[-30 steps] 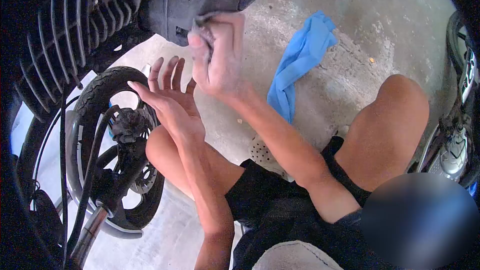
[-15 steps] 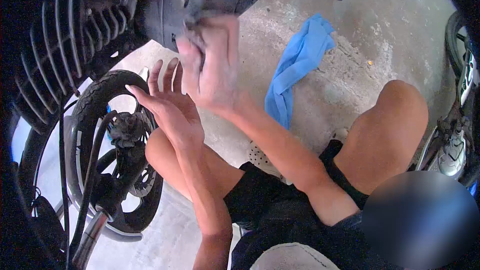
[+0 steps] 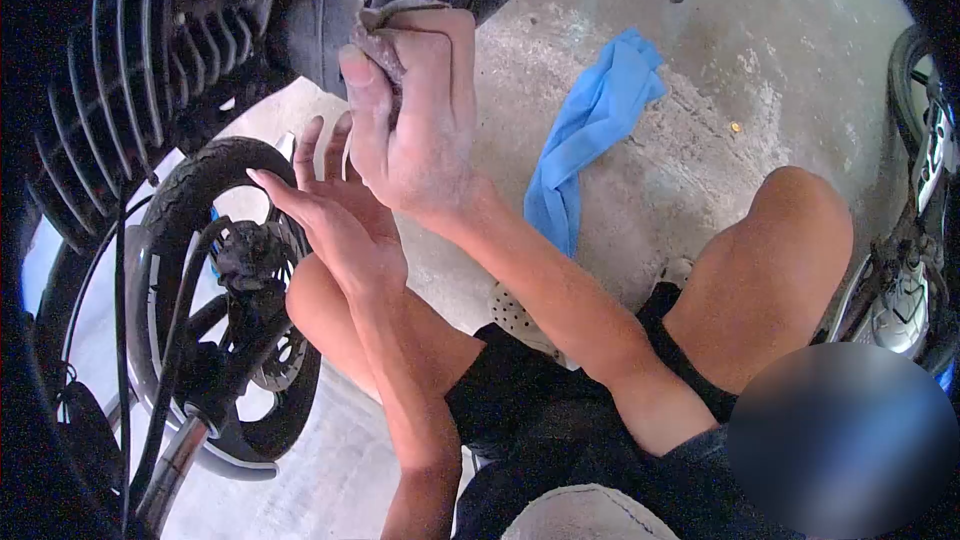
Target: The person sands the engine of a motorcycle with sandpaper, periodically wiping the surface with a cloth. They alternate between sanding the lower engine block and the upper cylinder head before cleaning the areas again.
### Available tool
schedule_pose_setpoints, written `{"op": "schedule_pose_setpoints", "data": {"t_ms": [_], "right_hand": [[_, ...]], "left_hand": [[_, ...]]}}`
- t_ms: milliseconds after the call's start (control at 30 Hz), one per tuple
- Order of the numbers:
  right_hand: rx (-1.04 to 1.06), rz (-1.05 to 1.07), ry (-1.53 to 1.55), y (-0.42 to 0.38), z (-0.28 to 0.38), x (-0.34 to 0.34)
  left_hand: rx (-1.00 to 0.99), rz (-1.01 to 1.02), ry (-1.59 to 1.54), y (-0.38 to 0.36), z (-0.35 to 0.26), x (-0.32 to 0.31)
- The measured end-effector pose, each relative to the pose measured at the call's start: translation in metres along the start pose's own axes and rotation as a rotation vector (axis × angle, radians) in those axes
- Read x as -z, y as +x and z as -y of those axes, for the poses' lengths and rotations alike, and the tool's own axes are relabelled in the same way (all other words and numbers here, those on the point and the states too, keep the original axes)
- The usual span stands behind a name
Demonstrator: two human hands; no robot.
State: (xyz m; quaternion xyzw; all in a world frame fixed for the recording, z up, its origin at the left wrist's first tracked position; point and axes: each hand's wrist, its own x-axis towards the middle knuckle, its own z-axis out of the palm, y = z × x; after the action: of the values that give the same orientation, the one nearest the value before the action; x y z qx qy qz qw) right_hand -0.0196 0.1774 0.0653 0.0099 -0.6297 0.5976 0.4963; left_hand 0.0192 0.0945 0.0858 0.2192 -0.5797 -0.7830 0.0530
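Note:
My right hand (image 3: 420,115) is closed around a folded piece of dark grey sandpaper (image 3: 380,50), its bent edge showing above the fingers. Pale dust coats this hand, which is up against the black engine casing (image 3: 345,0) of a motorcycle. Just below and to the left, my left hand (image 3: 345,225) is open, palm up and fingers spread, holding nothing. Where the sandpaper meets the casing is partly hidden by my right fingers.
Cooling fins (image 3: 125,70) fill the upper left. Below them is the front wheel (image 3: 170,210) with its fork tube (image 3: 180,460). A blue cloth (image 3: 590,120) lies on the concrete floor (image 3: 720,50). Another two-wheeler (image 3: 910,290) stands at the right edge.
My right hand, blurred by motion before, has shifted slightly up and left and now shows sharply with the sandpaper. My left hand has hardly moved.

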Motion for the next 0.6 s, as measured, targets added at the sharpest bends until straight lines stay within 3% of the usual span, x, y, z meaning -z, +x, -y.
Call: {"op": "schedule_pose_setpoints", "data": {"t_ms": [133,233,300,433,533,567,600], "right_hand": [[-0.165,0.044,0.082,-0.040,-0.006,-0.006],[0.018,0.004,-0.012,0.001,-0.001,0.003],[0.041,-0.007,0.001,-0.017,-0.002,0.002],[-0.179,0.006,0.102,-0.011,0.003,-0.001],[0.189,0.108,-0.120,-0.008,0.000,0.006],[0.199,0.104,-0.123,-0.015,-0.001,0.003],[0.055,0.108,0.011,-0.019,0.004,-0.002]], "left_hand": [[-0.025,-0.015,0.092,-0.002,0.001,0.000],[0.007,-0.005,-0.001,-0.004,-0.002,0.000],[0.013,-0.008,0.032,-0.011,-0.003,0.003],[-0.010,-0.037,0.058,-0.001,-0.001,0.007],[-0.042,0.015,0.052,-0.005,0.000,0.007],[-0.046,0.025,0.047,-0.004,0.001,0.005],[-0.041,-0.016,0.062,-0.003,0.001,0.004]]}}
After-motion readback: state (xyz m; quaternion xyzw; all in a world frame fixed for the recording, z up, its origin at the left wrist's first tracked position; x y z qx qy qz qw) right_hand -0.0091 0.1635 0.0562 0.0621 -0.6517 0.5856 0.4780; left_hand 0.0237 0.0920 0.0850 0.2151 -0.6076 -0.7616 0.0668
